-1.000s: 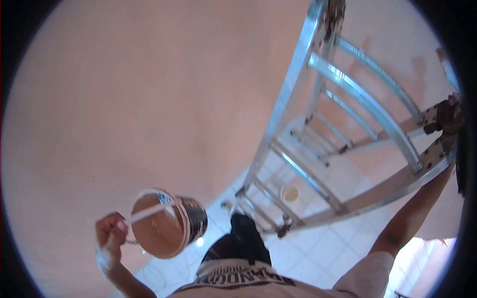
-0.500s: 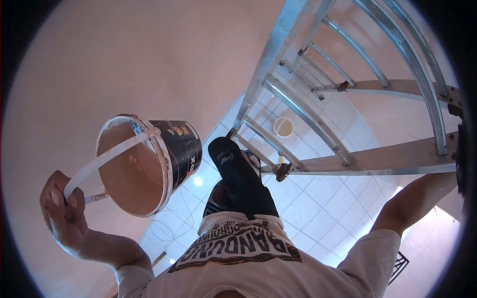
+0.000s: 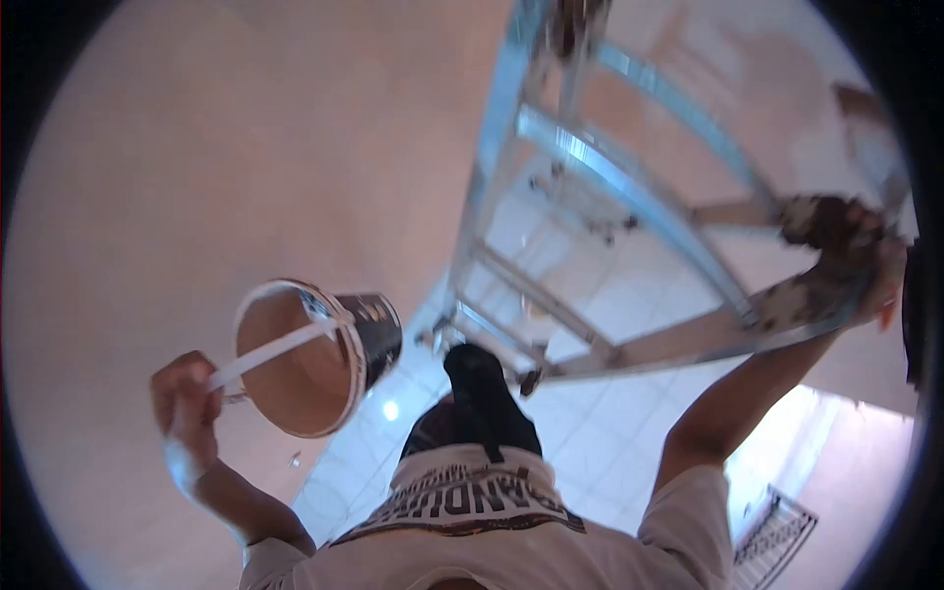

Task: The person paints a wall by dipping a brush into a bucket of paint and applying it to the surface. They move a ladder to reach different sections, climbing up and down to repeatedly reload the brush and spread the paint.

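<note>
Left hand [image 3: 187,401] closes around the handle [image 3: 280,349] of the bucket [image 3: 378,336]; right hand [image 3: 885,287] is at the ladder [image 3: 678,344], grip I cannot tell. Bucket needs steady holding.

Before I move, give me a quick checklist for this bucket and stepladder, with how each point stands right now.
1. Left hand closed on the bucket handle: ok.
2. Bucket apart from the stepladder: ok, there is a gap.
3. Right hand at the stepladder's upper end: ok; how firm its grip is, cannot tell.
4. Stepladder feet flat on the tiled floor: cannot tell, blurred.
5. Your own footing secure: cannot tell, what your feet rest on is not clear.
</note>
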Demonstrator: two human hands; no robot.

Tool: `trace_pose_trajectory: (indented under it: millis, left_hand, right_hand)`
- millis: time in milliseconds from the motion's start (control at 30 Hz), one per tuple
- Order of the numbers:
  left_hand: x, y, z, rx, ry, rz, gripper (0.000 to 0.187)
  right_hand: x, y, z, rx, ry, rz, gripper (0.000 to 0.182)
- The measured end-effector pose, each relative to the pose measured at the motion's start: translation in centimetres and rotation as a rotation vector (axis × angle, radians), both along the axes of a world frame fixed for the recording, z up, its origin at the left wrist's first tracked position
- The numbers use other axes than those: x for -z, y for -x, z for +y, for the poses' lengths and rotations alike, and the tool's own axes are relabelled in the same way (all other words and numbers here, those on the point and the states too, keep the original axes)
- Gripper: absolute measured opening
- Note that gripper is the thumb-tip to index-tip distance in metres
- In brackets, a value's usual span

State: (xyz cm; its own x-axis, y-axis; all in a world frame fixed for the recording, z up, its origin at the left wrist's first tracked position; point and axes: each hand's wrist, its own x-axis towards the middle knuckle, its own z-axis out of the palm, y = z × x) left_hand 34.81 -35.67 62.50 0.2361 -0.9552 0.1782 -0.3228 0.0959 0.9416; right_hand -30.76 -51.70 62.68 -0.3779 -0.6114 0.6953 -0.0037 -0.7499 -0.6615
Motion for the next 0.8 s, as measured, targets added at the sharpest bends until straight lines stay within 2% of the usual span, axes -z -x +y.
trace_pose_trajectory:
  millis: [67,100,133,200,300,467,700,800]
  left_hand:
    - [-2.4,1.4,1.3,-0.114,0.01,0.048,0.014]
    - [-4.2,2.4,1.7,-0.193,0.004,0.061,0.017]
    - [-6.6,2.9,1.7,-0.153,-0.054,0.046,0.02]
    - [-11.9,4.4,2.2,-0.081,-0.199,0.011,0.028]
    - [-15.8,6.9,2.0,-0.131,-0.171,-0.044,0.036]
    - [-21.9,8.5,2.3,-0.107,-0.214,0.031,0.031]
    - [-27.1,10.9,1.7,0.073,-0.161,0.105,0.021]
    - [-30.3,13.0,-0.1,0.203,-0.156,0.166,0.017]
  right_hand:
    - [0.2,1.3,-0.6,-0.05,0.095,0.079,0.014]
    - [-0.1,-0.4,-0.1,-0.071,0.098,0.011,0.013]
    - [-2.0,-5.1,1.0,0.021,0.118,-0.075,0.018]
    - [-2.8,-5.8,1.9,0.003,0.09,-0.097,0.023]
    - [-3.0,-6.6,2.6,-0.011,0.075,-0.12,0.024]
    - [-3.0,-6.8,2.1,-0.018,0.02,-0.15,0.028]
    - [-3.0,-6.2,1.8,0.06,-0.051,-0.106,0.03]
    - [-4.6,-6.0,2.9,-0.006,-0.14,-0.099,0.032]
